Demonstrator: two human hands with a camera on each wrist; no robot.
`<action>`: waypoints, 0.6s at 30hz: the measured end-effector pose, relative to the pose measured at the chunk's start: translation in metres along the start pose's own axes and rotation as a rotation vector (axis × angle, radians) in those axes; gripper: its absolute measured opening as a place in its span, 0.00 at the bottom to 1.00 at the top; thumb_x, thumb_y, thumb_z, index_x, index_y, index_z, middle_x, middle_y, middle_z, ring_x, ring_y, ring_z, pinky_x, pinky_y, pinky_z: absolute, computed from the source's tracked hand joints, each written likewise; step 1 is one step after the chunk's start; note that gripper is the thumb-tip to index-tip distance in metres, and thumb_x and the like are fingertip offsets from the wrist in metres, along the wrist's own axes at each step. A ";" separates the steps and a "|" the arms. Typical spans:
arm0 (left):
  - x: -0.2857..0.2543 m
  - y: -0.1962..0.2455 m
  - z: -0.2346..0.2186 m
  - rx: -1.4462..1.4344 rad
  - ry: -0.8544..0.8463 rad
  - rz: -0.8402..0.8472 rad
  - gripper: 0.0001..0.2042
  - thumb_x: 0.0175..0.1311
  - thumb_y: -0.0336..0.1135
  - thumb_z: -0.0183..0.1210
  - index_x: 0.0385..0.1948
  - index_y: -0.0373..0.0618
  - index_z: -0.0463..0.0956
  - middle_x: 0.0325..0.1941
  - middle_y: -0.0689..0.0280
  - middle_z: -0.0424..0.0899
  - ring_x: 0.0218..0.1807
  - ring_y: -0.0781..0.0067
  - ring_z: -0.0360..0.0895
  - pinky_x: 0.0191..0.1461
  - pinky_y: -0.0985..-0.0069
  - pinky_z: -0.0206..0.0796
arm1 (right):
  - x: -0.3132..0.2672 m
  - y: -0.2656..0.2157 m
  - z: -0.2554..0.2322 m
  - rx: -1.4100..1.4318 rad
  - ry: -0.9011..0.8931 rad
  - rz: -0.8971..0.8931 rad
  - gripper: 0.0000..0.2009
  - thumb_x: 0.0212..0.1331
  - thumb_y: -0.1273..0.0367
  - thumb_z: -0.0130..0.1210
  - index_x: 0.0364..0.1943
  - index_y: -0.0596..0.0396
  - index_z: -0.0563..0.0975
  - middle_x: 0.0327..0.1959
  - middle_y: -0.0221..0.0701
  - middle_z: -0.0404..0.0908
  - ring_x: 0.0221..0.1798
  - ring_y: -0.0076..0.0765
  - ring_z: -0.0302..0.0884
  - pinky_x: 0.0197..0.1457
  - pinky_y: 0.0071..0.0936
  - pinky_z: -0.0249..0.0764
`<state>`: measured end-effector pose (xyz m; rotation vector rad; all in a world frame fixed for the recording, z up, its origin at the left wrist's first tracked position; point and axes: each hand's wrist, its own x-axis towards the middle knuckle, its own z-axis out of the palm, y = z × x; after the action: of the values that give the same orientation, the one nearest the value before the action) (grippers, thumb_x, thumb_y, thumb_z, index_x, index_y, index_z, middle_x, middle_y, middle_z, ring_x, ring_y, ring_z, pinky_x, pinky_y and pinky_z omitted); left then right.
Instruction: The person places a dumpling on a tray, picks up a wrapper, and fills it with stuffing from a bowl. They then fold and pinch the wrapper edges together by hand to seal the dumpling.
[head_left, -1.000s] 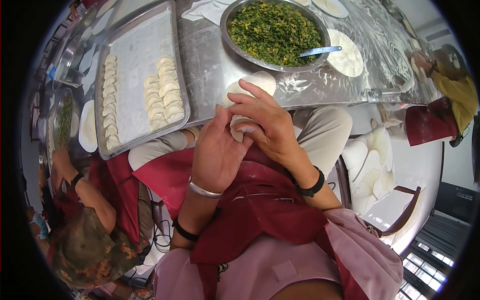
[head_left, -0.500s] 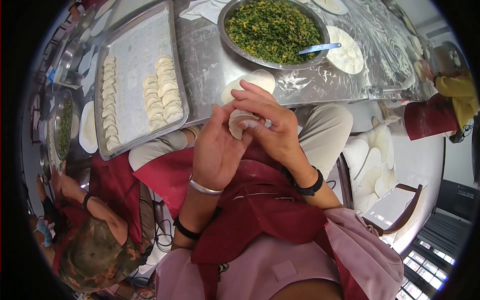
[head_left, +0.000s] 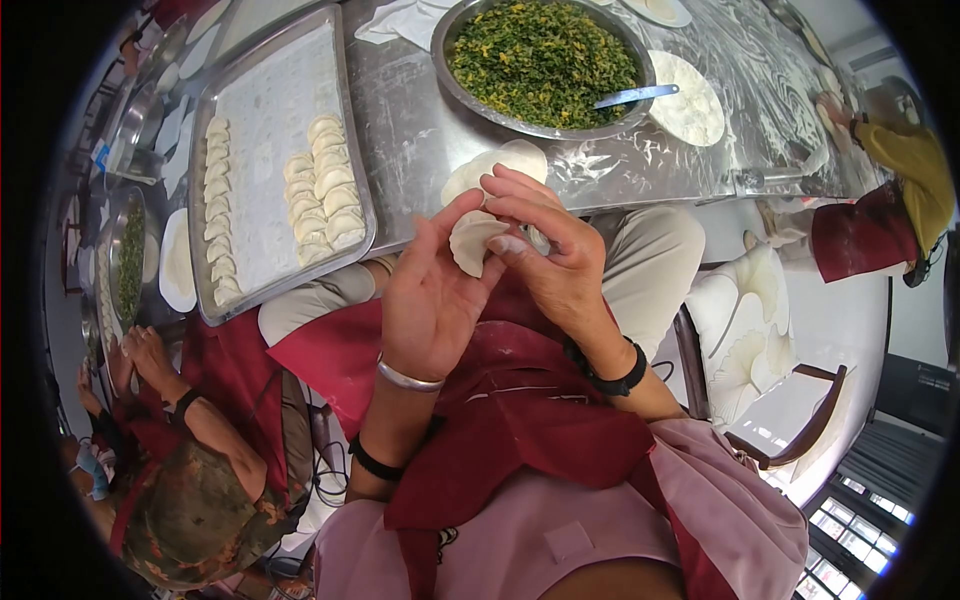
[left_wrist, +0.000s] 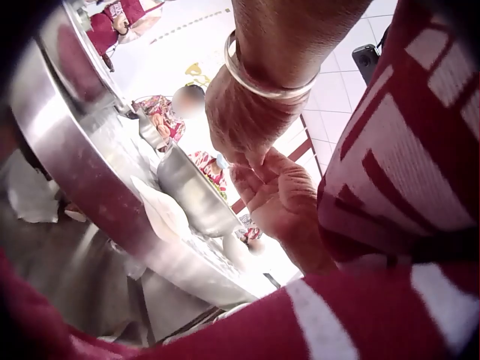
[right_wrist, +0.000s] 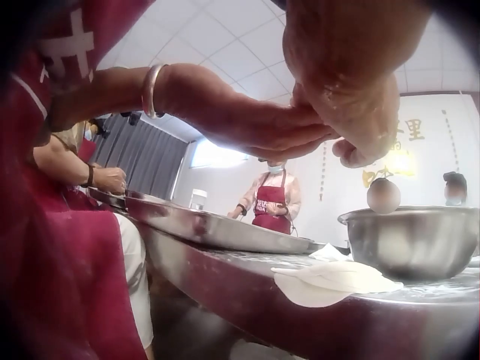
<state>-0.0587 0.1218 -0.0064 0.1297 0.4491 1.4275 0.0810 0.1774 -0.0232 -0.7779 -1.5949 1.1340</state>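
Observation:
A pale folded dumpling (head_left: 473, 243) is held between the two hands in the head view, its rounded edge facing left. The left hand (head_left: 430, 300), palm up, cradles it between thumb and fingers. From the right side the right hand (head_left: 550, 250) pinches the dumpling, its thumb on the upper face and its other fingers extended above. Both wrist views show the left hand (left_wrist: 251, 112) and right hand (right_wrist: 349, 90) meeting at the fingers, with the dumpling hidden. Just beyond the hands, flat dough wrappers (head_left: 515, 160) overlap at the table edge.
A metal tray (head_left: 365, 190) with rows of dumplings stands at left. Behind the hands is a steel bowl (head_left: 440, 75) of chopped green filling with a spoon (head_left: 635, 96). A floury disc (head_left: 690, 100) lies right of it. Other people work at both sides.
The dumpling has turned and shows more fully between the hands. The right thumb has drawn back toward its right edge. The neighbour at left has shifted their hands.

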 end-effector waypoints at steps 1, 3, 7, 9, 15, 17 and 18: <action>0.000 -0.001 0.000 0.002 0.028 0.007 0.25 0.79 0.46 0.37 0.65 0.33 0.61 0.64 0.56 0.71 0.64 0.62 0.70 0.70 0.62 0.62 | 0.000 0.000 0.000 0.006 0.011 -0.007 0.18 0.48 0.81 0.61 0.46 0.56 0.82 0.56 0.36 0.81 0.69 0.44 0.68 0.62 0.32 0.72; 0.001 -0.003 -0.003 0.012 -0.003 0.022 0.24 0.78 0.44 0.39 0.65 0.32 0.61 0.63 0.56 0.71 0.63 0.63 0.72 0.69 0.63 0.64 | -0.001 0.000 0.001 0.018 0.032 -0.020 0.17 0.49 0.81 0.61 0.46 0.56 0.82 0.56 0.36 0.81 0.69 0.44 0.68 0.62 0.33 0.71; 0.001 -0.005 -0.002 0.009 -0.087 0.045 0.22 0.77 0.39 0.43 0.65 0.32 0.61 0.62 0.56 0.72 0.62 0.64 0.73 0.68 0.64 0.67 | -0.001 -0.002 0.004 0.056 0.072 -0.024 0.13 0.50 0.80 0.62 0.42 0.57 0.83 0.53 0.36 0.83 0.69 0.44 0.68 0.63 0.34 0.71; 0.001 -0.007 -0.001 0.022 -0.080 0.057 0.22 0.77 0.39 0.43 0.65 0.32 0.61 0.62 0.56 0.72 0.63 0.65 0.73 0.68 0.65 0.67 | -0.001 -0.001 0.004 0.061 0.071 -0.044 0.12 0.50 0.79 0.62 0.40 0.58 0.83 0.52 0.36 0.83 0.68 0.44 0.68 0.63 0.34 0.71; 0.000 -0.007 0.000 0.036 -0.056 0.054 0.24 0.77 0.40 0.43 0.65 0.31 0.60 0.62 0.57 0.72 0.63 0.66 0.72 0.69 0.64 0.66 | 0.001 -0.001 0.001 -0.028 0.025 -0.061 0.11 0.50 0.79 0.62 0.40 0.58 0.84 0.51 0.35 0.84 0.67 0.43 0.70 0.59 0.32 0.74; -0.001 -0.006 0.000 0.038 -0.055 0.040 0.24 0.77 0.41 0.43 0.65 0.31 0.60 0.62 0.57 0.73 0.63 0.66 0.72 0.68 0.64 0.65 | 0.001 -0.006 0.002 0.026 0.023 0.008 0.12 0.51 0.82 0.61 0.41 0.61 0.83 0.51 0.37 0.83 0.68 0.45 0.68 0.64 0.35 0.70; -0.001 -0.006 -0.001 0.054 -0.053 0.030 0.24 0.77 0.42 0.43 0.65 0.31 0.60 0.62 0.57 0.73 0.63 0.66 0.72 0.68 0.64 0.65 | 0.001 -0.009 0.003 0.053 0.023 0.043 0.12 0.51 0.83 0.60 0.41 0.63 0.83 0.51 0.38 0.83 0.69 0.46 0.67 0.66 0.36 0.68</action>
<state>-0.0539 0.1198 -0.0094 0.2176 0.4440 1.4384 0.0786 0.1744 -0.0150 -0.7908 -1.5298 1.1896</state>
